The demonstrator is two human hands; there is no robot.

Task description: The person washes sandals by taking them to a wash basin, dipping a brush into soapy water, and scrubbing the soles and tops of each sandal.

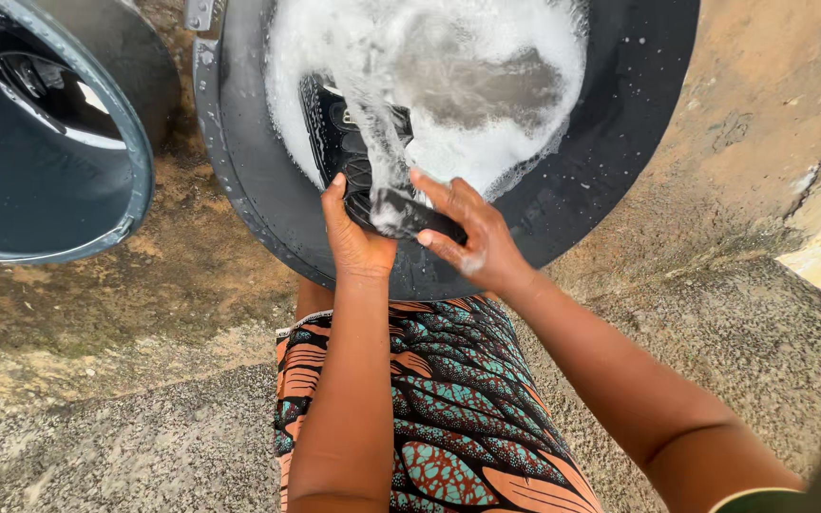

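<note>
Over the wide black plastic basin [620, 142] of soapy water, I'm seeing both hands gripping a black lace-up shoe [353, 157]. Left hand [355, 242] is closing its fingers around the near end from the left; right hand [477, 242] is clamping the sudsy brush-like piece [410, 217] against it. Shoe is sitting half in foam [486, 57]. Grey round tub [49, 142] is standing well apart, left.
</note>
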